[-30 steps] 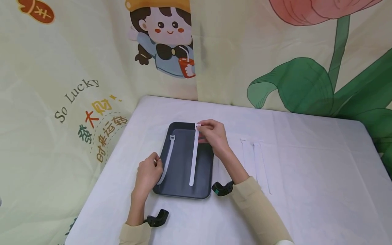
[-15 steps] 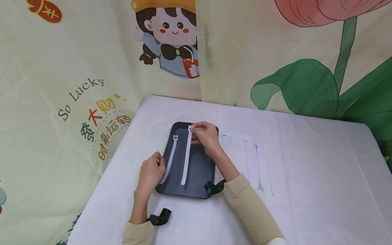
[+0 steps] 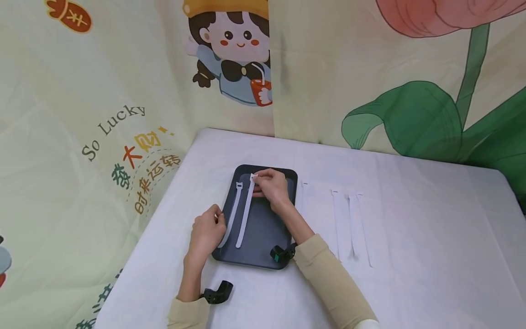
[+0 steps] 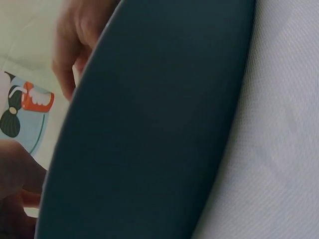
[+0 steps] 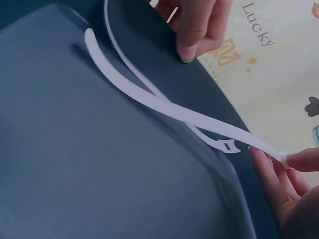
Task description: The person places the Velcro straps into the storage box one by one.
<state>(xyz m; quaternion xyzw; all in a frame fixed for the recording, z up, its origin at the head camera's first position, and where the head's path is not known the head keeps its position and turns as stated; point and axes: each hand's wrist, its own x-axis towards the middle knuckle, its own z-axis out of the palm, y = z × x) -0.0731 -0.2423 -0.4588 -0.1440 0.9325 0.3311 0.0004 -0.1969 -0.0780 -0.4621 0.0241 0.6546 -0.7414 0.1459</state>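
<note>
A dark grey rectangular tray stands on the white-covered table. Along its left side lies a white hook-and-loop cable tie with a slotted head. My right hand pinches a second cable tie by its head, over the tray's far part. In the right wrist view this held tie crosses above the lying one, its free end pointing back across the tray. At the tray's left rim, my left hand has curled fingers, seemingly gripping the edge; its thumb tip shows over the rim.
Several more white cable ties lie lengthwise on the table right of the tray, hard to see against the white cloth. A printed curtain hangs behind and to the left. Each wrist wears a black camera.
My right hand has moved left and slightly nearer, bringing the pinched tie close beside the lying one. My left hand stays at the tray's rim. The head view has shifted slightly.
</note>
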